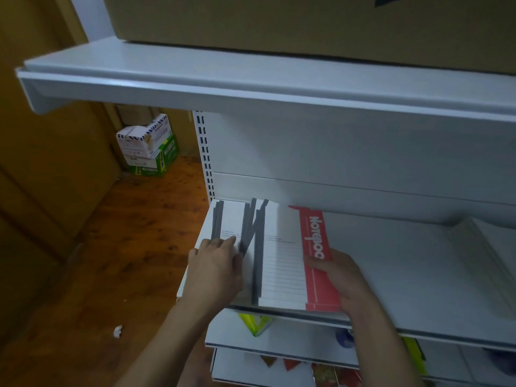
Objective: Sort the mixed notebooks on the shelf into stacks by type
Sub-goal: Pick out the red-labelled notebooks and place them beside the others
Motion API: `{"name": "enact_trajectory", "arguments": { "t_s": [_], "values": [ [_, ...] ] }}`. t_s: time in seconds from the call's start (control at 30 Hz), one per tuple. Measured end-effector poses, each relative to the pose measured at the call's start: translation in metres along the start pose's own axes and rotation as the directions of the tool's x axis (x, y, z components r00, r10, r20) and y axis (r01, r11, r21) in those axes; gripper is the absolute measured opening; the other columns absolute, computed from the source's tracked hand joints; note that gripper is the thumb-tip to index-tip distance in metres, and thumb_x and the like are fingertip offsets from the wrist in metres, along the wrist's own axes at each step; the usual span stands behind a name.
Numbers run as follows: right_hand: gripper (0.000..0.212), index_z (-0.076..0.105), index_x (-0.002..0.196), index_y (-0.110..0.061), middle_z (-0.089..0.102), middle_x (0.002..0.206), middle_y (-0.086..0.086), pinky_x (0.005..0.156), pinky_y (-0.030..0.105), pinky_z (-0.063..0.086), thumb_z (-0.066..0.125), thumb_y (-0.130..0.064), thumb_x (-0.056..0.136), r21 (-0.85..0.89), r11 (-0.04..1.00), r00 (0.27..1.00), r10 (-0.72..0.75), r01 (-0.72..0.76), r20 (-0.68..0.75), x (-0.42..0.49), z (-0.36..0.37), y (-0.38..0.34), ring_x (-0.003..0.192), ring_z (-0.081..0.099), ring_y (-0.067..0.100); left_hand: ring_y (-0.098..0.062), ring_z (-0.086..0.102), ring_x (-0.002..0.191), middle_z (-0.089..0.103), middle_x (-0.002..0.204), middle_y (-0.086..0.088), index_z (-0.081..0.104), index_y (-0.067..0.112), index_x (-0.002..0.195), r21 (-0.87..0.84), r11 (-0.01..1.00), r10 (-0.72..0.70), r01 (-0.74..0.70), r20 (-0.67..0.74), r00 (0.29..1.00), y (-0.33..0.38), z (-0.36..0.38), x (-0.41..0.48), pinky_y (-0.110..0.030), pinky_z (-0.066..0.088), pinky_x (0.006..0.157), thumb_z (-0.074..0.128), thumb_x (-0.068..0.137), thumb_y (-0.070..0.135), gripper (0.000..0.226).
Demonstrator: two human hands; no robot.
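A loose pile of white notebooks with grey spines (245, 233) lies fanned at the left end of the white shelf (391, 263). My left hand (215, 266) rests on this pile, fingers laid over the grey spines near its front. A red-and-white notebook (315, 247) with white lettering sits at the right edge of the pile. My right hand (340, 277) grips its red cover near the front edge, thumb on top.
Another pale stack (485, 247) lies at the shelf's far right. A large cardboard box (307, 20) sits on the upper shelf (251, 88). Lower shelves hold colourful items (255, 324). Small boxes (148, 146) stand on the wooden floor to the left.
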State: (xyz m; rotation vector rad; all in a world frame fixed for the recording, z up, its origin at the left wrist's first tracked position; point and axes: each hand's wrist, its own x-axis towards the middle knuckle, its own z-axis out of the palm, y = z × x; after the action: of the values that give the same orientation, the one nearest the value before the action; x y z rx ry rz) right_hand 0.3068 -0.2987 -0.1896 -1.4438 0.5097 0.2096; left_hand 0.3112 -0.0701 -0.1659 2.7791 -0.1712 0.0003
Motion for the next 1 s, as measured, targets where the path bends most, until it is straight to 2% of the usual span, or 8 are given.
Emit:
{"name": "enact_trajectory", "arguments": {
  "t_s": [0.2,0.3,0.4,0.53,0.67,0.77,0.87,1.0],
  "values": [
    [0.029,0.068,0.107,-0.018,0.076,0.095,0.004,0.076,0.040,0.058,0.071,-0.004,0.082,-0.022,0.993,0.992,-0.113,0.114,0.056,-0.006,0.010,-0.003,0.084,0.073,0.026,-0.021,0.060,0.106,0.060,0.127,-0.006,0.047,0.015,0.131,-0.374,0.906,-0.147,0.199,0.162,0.976,0.017,-0.006,0.014,-0.032,0.053,0.086,0.050,0.098,0.032,0.038],
    [0.034,0.066,0.109,-0.020,0.076,0.097,0.004,0.075,0.039,0.057,0.070,-0.002,0.081,0.045,0.986,0.985,-0.161,0.159,0.056,-0.011,0.002,-0.004,0.086,0.073,0.026,-0.015,0.060,0.098,0.057,0.130,-0.007,0.048,0.014,0.135,-0.638,0.699,-0.222,0.323,0.236,0.946,0.017,-0.021,0.014,-0.030,0.053,0.082,0.049,0.099,0.029,0.039],
    [0.038,0.063,0.116,-0.016,0.074,0.104,0.009,0.073,0.039,0.056,0.067,0.000,0.082,0.149,0.978,0.986,-0.155,0.144,0.062,-0.013,-0.003,0.000,0.091,0.071,0.031,-0.019,0.061,0.091,0.062,0.106,-0.005,0.057,0.035,0.099,-0.819,0.459,-0.140,0.343,0.315,0.939,0.017,-0.030,0.011,-0.034,0.052,0.082,0.041,0.102,0.027,0.019],
    [0.039,0.061,0.120,-0.014,0.072,0.110,0.015,0.081,0.046,0.055,0.063,-0.001,0.083,0.281,0.954,0.990,-0.129,0.108,0.057,-0.013,-0.003,0.004,0.095,0.069,0.036,-0.037,0.060,0.093,0.065,0.105,-0.015,0.061,0.024,0.114,-0.904,0.264,-0.159,0.337,0.304,0.939,0.015,-0.028,0.009,-0.050,0.052,0.081,0.045,0.101,0.019,0.021],
    [0.047,0.058,0.124,-0.016,0.070,0.113,0.014,0.083,0.047,0.054,0.064,-0.002,0.080,0.315,0.943,0.989,-0.135,0.110,0.058,-0.012,-0.009,0.000,0.100,0.067,0.035,-0.033,0.062,0.098,0.065,0.111,-0.011,0.062,0.028,0.115,-0.918,0.188,-0.203,0.348,0.310,0.929,0.015,-0.022,0.002,-0.048,0.055,0.084,0.044,0.101,0.027,0.022],
    [0.050,0.059,0.123,-0.017,0.072,0.110,0.012,0.074,0.039,0.057,0.066,-0.003,0.075,0.220,0.971,0.970,-0.140,0.095,0.199,-0.016,-0.007,-0.005,0.094,0.070,0.030,-0.038,0.064,0.101,0.068,0.108,-0.016,0.067,0.023,0.105,-0.901,0.273,-0.104,0.338,0.321,0.941,0.021,-0.024,0.000,-0.053,0.052,0.092,0.037,0.103,0.037,0.033],
    [0.052,0.059,0.120,-0.020,0.072,0.110,0.013,0.069,0.036,0.058,0.065,0.000,0.073,0.186,0.979,0.949,-0.130,0.078,0.288,-0.020,-0.003,-0.008,0.094,0.071,0.030,-0.020,0.069,0.099,0.075,0.100,0.002,0.068,0.026,0.105,-0.865,0.385,-0.009,0.323,0.346,0.938,0.020,-0.031,0.003,-0.036,0.054,0.087,0.037,0.103,0.031,0.032],
    [0.042,0.062,0.119,-0.015,0.073,0.106,0.013,0.079,0.041,0.055,0.066,0.001,0.080,0.104,0.989,0.976,-0.122,0.105,0.181,-0.013,0.000,-0.015,0.090,0.070,0.032,-0.008,0.061,0.102,0.067,0.118,0.009,0.063,0.025,0.125,-0.602,0.786,0.071,0.138,0.309,0.948,0.001,-0.035,0.015,-0.028,0.051,0.089,0.047,0.101,0.024,0.029]
  ]
}}
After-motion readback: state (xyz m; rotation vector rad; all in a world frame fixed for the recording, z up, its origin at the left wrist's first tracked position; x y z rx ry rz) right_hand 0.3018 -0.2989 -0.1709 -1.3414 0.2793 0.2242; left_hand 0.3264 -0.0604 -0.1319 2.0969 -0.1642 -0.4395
